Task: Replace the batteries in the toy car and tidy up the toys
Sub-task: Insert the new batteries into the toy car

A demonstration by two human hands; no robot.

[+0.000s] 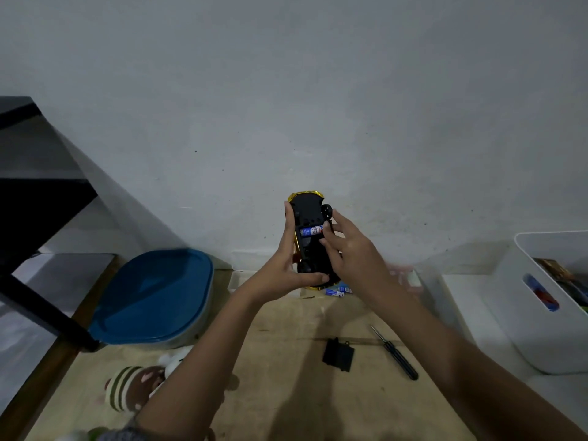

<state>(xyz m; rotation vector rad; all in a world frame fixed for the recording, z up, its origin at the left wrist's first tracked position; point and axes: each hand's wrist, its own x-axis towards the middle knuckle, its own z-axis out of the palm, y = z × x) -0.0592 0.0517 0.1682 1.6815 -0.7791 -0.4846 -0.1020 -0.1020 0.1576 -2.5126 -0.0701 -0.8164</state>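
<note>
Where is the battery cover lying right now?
In the head view the black battery cover lies on the wooden surface lower centre, just left of the screwdriver, below the toy car held in both hands.

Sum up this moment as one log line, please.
left hand: holds toy car upside down | right hand: at battery in open bay | cover, screwdriver: on floor
</note>
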